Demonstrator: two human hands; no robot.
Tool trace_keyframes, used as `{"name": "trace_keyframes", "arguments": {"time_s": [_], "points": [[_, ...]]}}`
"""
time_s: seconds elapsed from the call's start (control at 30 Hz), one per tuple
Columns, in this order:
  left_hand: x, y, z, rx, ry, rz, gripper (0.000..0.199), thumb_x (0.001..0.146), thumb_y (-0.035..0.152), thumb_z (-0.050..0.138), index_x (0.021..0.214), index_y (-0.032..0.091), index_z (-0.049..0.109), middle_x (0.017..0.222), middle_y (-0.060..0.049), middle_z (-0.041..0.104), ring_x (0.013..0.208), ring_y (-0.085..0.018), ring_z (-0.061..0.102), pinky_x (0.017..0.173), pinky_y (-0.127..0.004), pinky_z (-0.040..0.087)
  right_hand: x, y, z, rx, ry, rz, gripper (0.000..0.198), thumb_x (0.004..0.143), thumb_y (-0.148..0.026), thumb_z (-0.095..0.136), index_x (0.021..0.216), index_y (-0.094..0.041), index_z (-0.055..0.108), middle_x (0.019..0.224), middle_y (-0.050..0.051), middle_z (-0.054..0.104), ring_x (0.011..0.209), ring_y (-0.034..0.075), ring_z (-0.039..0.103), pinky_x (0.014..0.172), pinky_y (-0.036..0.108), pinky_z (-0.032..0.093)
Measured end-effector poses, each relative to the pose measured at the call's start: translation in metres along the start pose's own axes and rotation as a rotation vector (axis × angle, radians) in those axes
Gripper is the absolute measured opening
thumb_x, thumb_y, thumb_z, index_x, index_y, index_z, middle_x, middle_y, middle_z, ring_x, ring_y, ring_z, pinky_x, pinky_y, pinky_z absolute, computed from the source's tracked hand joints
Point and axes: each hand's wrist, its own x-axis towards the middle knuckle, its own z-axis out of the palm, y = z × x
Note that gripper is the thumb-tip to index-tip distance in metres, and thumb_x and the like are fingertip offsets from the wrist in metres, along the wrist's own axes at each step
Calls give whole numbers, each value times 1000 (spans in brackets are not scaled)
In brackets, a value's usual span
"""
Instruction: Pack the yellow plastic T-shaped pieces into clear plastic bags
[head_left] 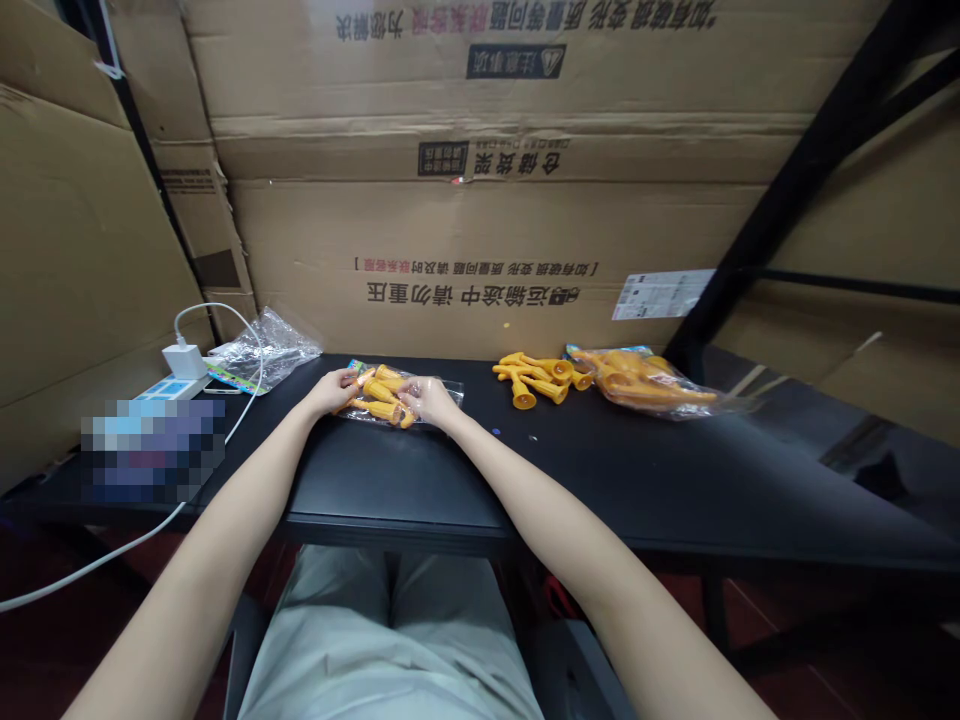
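Observation:
A clear plastic bag with a coloured header lies on the black table in front of me. Several yellow-orange plastic pieces with flared, cup-like ends are in it or on it; I cannot tell which for each one. At the bag's left edge, my left hand is closed, its fingertips on the bag near the header. My right hand pinches the bag's right part, by the ends of the pieces. Its fingertips are partly hidden by the shiny film.
Loose yellow-orange pieces lie to the right, beside a filled bag of them. On the left are crumpled clear packaging, a power strip with a white charger and a cable. A cardboard wall stands behind the table.

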Motion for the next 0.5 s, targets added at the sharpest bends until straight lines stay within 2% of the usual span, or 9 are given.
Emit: {"name": "trace_keyframes", "arguments": {"time_s": [0.13,0.33,0.5], "points": [[-3,5,3,188,35,12,56,73,12,64,127,6,50,119,-18,61,106,-23,62,86,-28,51,1,0,1,-34,33,30,11,72,-15,59,75,-12,68,62,1,62,57,11,52,54,20,36],[-10,18,4,512,145,30,51,72,11,63,122,11,56,114,-13,66,107,-21,61,89,-24,46,2,-3,0,-7,25,76,13,72,-14,58,75,-13,70,64,2,65,59,12,56,56,20,39],[-15,22,2,622,243,47,49,71,16,63,120,13,58,106,-10,69,103,-21,63,87,-24,45,3,2,-6,83,-36,151,10,71,-15,61,73,-12,70,66,2,66,61,12,57,56,20,39]]}}
